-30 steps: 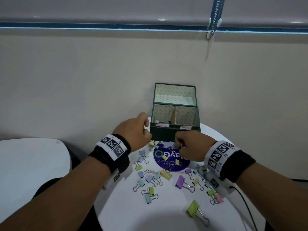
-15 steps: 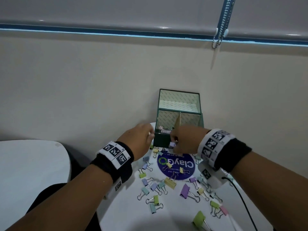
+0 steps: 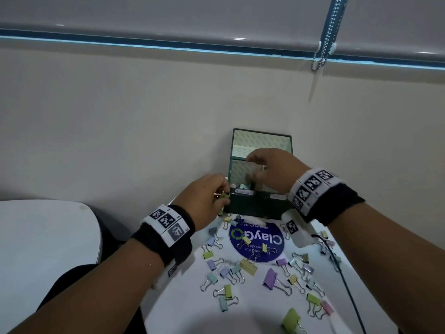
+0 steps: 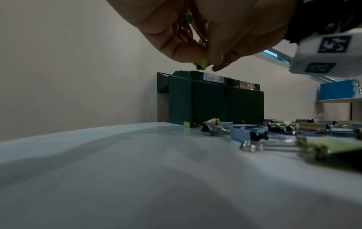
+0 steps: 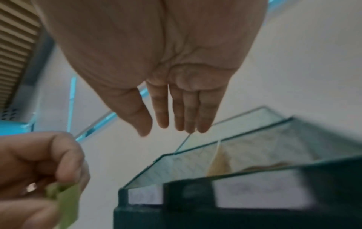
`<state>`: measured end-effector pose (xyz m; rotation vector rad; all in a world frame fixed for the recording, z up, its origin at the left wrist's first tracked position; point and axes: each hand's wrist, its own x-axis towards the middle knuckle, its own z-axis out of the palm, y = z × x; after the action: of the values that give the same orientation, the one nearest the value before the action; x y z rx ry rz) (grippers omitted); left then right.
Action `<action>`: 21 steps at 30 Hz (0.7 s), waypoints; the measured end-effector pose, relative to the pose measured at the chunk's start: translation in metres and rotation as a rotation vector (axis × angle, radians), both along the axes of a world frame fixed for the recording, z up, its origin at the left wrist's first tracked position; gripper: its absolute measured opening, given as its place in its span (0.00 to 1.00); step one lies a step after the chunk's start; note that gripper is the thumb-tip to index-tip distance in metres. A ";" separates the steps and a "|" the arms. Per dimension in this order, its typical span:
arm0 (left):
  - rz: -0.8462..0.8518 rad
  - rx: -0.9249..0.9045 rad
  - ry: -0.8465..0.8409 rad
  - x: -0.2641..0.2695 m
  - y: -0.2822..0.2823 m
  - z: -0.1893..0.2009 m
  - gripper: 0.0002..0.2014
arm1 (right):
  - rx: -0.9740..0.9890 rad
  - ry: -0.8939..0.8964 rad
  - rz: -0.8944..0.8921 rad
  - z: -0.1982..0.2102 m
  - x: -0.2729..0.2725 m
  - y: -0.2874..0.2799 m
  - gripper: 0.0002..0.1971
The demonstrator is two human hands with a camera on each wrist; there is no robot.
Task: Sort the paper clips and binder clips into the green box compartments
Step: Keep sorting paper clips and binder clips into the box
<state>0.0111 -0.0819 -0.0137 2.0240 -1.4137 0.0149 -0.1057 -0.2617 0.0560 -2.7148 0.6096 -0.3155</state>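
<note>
Your right hand (image 3: pixel 272 169) has risen over the dark green cardboard box (image 3: pixel 255 206), fingers (image 5: pixel 184 111) now straight and empty: drop apparently made. Your left hand (image 3: pixel 207 198) pinches a small lime-green binder clip (image 3: pixel 225 195) just beside the box's front-left corner, next in.

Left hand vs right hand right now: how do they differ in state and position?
The left hand pinches a small green binder clip; the right hand holds nothing. The left hand's fingers are curled round the clip; the right hand's fingers are straight. The left hand is beside the green box, at its front left corner; the right hand is above its opening. Both wear marker wristbands.
</note>
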 end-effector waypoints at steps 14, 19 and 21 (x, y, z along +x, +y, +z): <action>-0.054 0.018 -0.048 0.002 -0.041 0.052 0.05 | 0.027 0.233 -0.327 -0.077 -0.159 -0.066 0.13; -0.028 0.168 -0.200 0.003 -0.067 0.043 0.04 | 0.059 0.285 -0.364 -0.086 -0.154 -0.063 0.10; -0.025 0.171 -0.218 0.005 -0.066 0.035 0.07 | 0.050 0.323 -0.356 -0.088 -0.150 -0.062 0.09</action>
<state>0.0166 -0.1476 0.0209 2.1976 -1.6230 0.1098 -0.2559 -0.3236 -0.0319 -2.6183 1.1784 0.0594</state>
